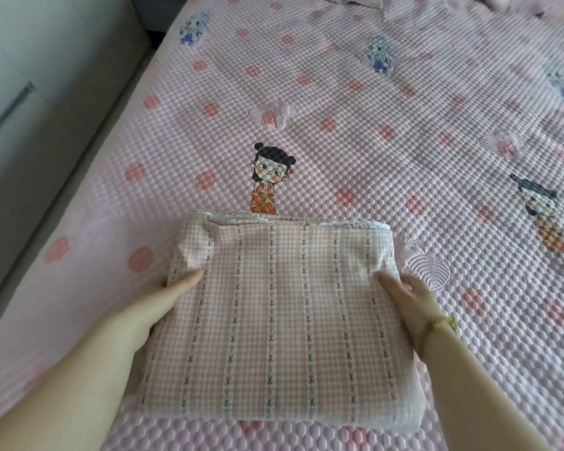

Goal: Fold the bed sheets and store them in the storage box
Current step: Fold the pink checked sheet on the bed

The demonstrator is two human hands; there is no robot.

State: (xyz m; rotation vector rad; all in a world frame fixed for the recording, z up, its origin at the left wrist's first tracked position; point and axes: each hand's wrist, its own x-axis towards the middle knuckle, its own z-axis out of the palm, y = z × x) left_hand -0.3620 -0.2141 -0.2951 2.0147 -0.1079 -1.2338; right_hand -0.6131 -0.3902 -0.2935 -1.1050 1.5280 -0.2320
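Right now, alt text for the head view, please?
A folded pink checked bed sheet with white stitched stripes is held at its side edges by the left hand and right hand, thumbs on top, over a pink quilted bedspread printed with cartoon figures.

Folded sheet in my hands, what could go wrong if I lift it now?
The left hand and right hand hold the folded sheet only at its sides, so the middle may sag and unfold.
Layers at its far edge look uneven and might slip apart.
The bracelet could snag a loose layer.
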